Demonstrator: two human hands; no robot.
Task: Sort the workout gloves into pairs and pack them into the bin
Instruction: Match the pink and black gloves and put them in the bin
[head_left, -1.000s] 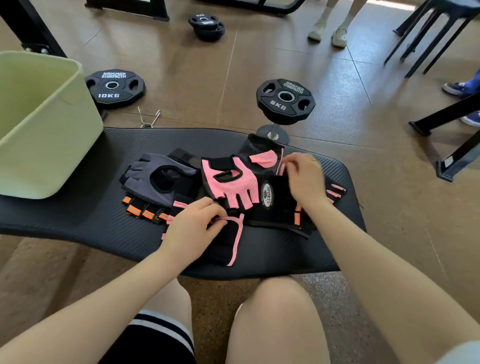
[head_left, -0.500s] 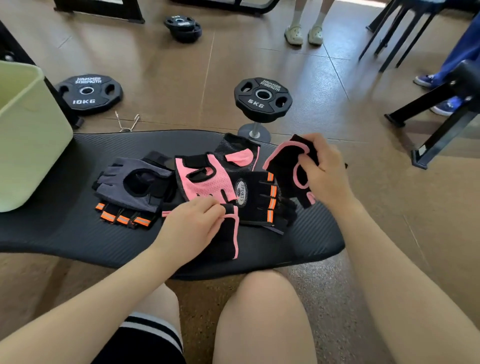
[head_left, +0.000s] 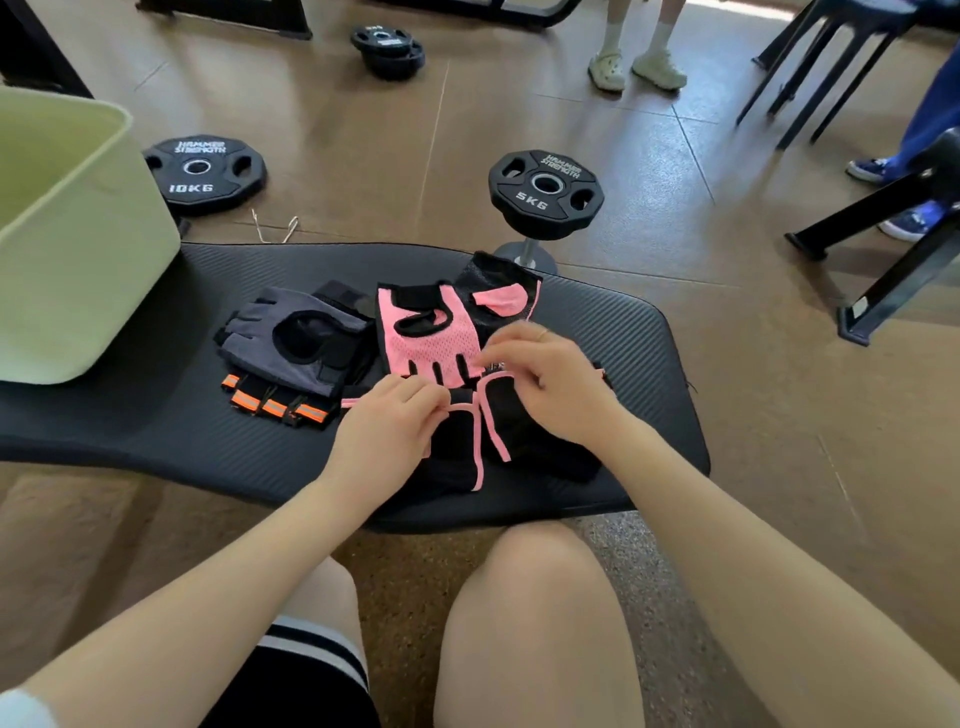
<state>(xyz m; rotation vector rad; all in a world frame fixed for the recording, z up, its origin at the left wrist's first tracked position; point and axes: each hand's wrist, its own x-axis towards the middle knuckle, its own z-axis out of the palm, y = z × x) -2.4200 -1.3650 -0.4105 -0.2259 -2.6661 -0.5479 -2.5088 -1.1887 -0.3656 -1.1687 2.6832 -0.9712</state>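
My left hand (head_left: 387, 434) pinched the pink-trimmed edge of one black glove (head_left: 457, 457), and my right hand (head_left: 550, 384) had its fingertips closed on the trim of a second black glove (head_left: 524, 431) lying just beside it on the black mat (head_left: 156, 415) — two of a kind, by my reading. The risk I saw was a thin pinch: soft fabric held only by its edge could slip or fold, and lifting could drag the pink mesh glove (head_left: 431, 338) touching them above. The grey glove (head_left: 296, 343) and the orange-striped glove (head_left: 275, 405) under it lay apart to the left. The pale green bin (head_left: 88, 234) stood on the mat's left end — its inside was mostly out of view, so I couldn't tell what it held.
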